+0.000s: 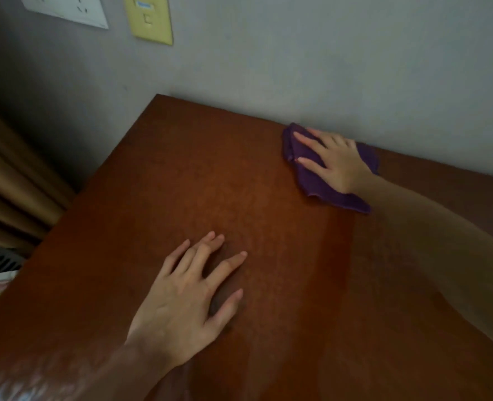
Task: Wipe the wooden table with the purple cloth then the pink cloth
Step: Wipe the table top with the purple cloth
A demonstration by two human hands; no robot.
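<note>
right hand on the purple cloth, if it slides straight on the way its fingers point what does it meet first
The right hand points left along the wall; only bare wooden table lies ahead, then its left edge, apparently.

Your right hand [336, 162] lies flat, fingers spread, pressing the purple cloth [320, 180] onto the far right of the wooden tabletop [181, 180], close against the grey wall [297, 59]. Your left hand [187, 296] rests palm down with fingers spread on the near middle of the tabletop, well apart from the cloth. A yellow switch plate [149, 18] and a white socket plate [66, 8] sit on the wall at far left, with brown curtains [11, 180] at the left edge.
</note>
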